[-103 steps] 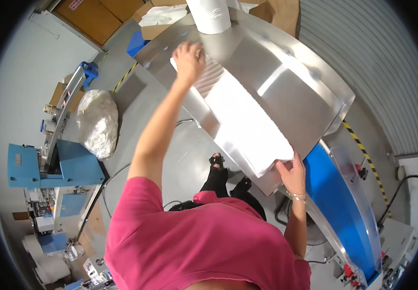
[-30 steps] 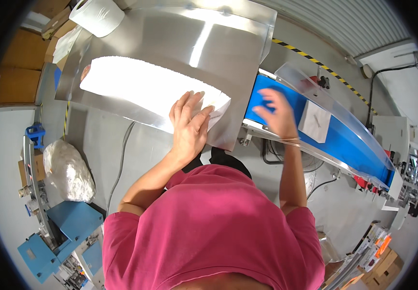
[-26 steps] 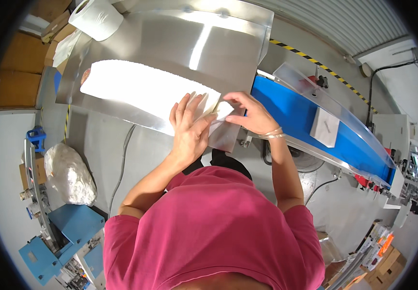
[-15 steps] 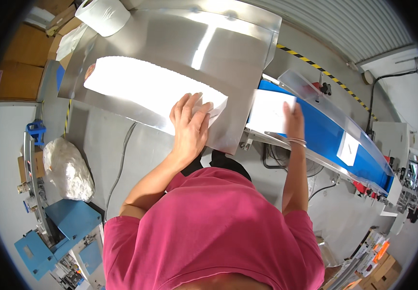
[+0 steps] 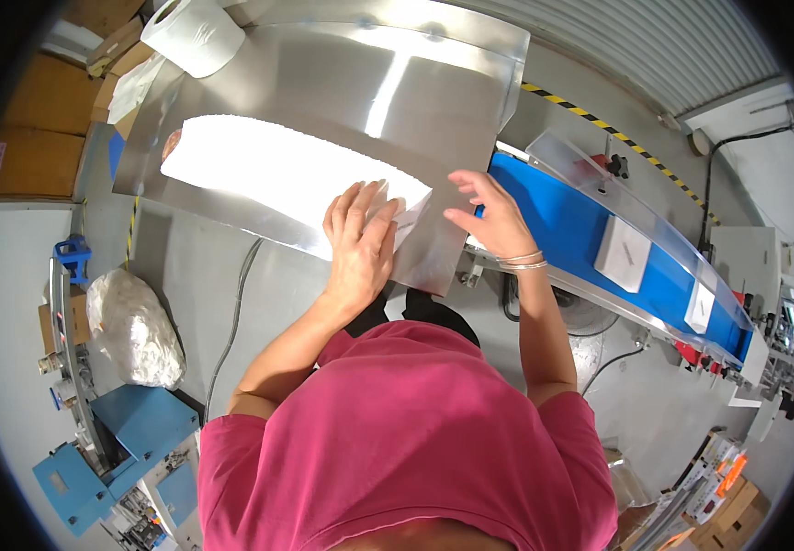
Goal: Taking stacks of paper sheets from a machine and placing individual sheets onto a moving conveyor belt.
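Note:
A long row of white flat pieces [image 5: 259, 165], packed face to face, lies on a steel table [image 5: 452, 119]. My left hand [image 5: 358, 234] is on the row's right end, its fingers bent over the end pieces. The thumb's hold is partly hidden. My right hand [image 5: 498, 220] hovers between the table's right edge and the blue conveyor belt [image 5: 544, 211], fingers apart with nothing in them. Farther down the belt lies a white square piece [image 5: 624, 254] with a small dark mark, and beyond it another white piece [image 5: 699, 306].
A clear guard [image 5: 590, 174] runs along the conveyor's far side. A white roll [image 5: 193, 37] stands at the table's far left corner. On the floor to the left are a stuffed clear plastic bag [image 5: 133, 326] and a cable [image 5: 236, 312]. Cardboard boxes [image 5: 29, 138] are stacked at far left.
My right hand has let go of a white piece on the belt and moved left toward the table. Both white pieces have travelled farther along the belt. The left hand stays put.

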Motion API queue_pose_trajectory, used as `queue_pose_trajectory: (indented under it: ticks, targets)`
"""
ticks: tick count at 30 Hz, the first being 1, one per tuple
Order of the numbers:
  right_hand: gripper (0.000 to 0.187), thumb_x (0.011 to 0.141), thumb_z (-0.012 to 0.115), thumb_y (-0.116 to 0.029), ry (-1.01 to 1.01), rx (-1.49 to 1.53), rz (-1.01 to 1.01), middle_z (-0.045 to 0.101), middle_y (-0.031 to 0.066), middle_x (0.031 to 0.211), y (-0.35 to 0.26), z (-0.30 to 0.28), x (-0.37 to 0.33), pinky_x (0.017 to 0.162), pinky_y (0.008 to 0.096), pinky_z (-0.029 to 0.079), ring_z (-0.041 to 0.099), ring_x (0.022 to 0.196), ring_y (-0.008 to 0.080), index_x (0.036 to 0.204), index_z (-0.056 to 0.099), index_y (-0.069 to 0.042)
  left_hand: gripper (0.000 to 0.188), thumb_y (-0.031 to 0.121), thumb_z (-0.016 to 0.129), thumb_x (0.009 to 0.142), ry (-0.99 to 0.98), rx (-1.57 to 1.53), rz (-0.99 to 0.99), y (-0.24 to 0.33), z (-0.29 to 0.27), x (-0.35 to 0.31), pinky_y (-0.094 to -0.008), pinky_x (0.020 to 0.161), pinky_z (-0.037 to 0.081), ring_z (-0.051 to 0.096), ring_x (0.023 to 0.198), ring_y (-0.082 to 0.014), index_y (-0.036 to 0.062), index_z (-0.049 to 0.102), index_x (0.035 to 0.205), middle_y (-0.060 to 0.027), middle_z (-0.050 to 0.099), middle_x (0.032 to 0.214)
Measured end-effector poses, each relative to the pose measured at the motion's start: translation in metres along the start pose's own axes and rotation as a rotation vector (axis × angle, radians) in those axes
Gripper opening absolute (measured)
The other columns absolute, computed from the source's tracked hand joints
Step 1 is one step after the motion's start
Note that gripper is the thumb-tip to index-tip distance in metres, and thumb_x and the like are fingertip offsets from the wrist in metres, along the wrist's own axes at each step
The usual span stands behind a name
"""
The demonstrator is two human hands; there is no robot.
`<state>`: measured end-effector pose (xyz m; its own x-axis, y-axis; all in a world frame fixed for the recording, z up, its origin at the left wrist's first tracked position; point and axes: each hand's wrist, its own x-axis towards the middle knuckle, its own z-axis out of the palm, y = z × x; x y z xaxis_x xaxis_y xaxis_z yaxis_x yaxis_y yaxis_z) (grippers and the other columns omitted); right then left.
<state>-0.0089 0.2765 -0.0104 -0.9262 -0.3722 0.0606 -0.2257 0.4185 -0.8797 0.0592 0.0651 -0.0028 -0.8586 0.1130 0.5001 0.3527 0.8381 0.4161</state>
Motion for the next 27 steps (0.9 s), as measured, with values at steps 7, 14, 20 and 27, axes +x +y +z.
queue_pose_trajectory:
  ticks: [7, 14, 20, 27]
  targets:
    - [0.044, 0.077, 0.073, -0.009, -0.107, 0.080, 0.030, 0.061, 0.0044, 0.113, -0.005, 0.009, 0.005, 0.084, 0.0303, 0.048, 0.058, 0.102, 0.0177, 0.117, 0.054, -0.007, 0.032, 0.000, 0.066, 0.075, -0.015, -0.007, -0.013, 0.001, -0.002, 0.000, -0.0471, 0.101, 0.033, 0.043, 0.122, -0.0347, 0.0108, 0.067, 0.105, -0.0112, 0.051, 0.127]
    - [0.039, 0.078, 0.073, -0.009, -0.224, 0.063, -0.161, 0.058, 0.0066, 0.117, 0.013, 0.013, 0.009, 0.085, 0.0291, 0.046, 0.056, 0.104, 0.0156, 0.114, 0.057, -0.006, 0.035, 0.002, 0.066, 0.074, -0.028, -0.081, -0.050, 0.008, -0.011, 0.008, -0.0531, 0.105, 0.024, 0.033, 0.129, -0.0397, 0.0075, 0.064, 0.109, -0.0149, 0.043, 0.135]
    - [0.026, 0.091, 0.062, -0.024, 0.338, 0.093, 0.355, 0.059, 0.0040, 0.086, 0.059, -0.027, -0.032, 0.065, 0.0278, 0.046, 0.052, 0.073, 0.0101, 0.096, 0.055, 0.001, 0.037, 0.000, 0.065, 0.075, 0.000, -0.002, -0.058, -0.009, 0.000, 0.008, -0.0478, 0.098, 0.032, 0.042, 0.121, -0.0365, 0.0073, 0.062, 0.112, -0.0134, 0.049, 0.128]
    - [0.045, 0.079, 0.072, -0.029, 0.955, -1.240, 0.495, 0.062, 0.0174, 0.104, 0.116, -0.080, -0.077, 0.084, 0.0373, 0.046, 0.059, 0.094, 0.0296, 0.110, 0.058, 0.000, 0.032, -0.004, 0.064, 0.074, 0.013, -0.050, -0.076, -0.008, -0.001, 0.010, -0.0478, 0.098, 0.031, 0.042, 0.121, -0.0354, 0.0089, 0.067, 0.103, -0.0114, 0.050, 0.125]
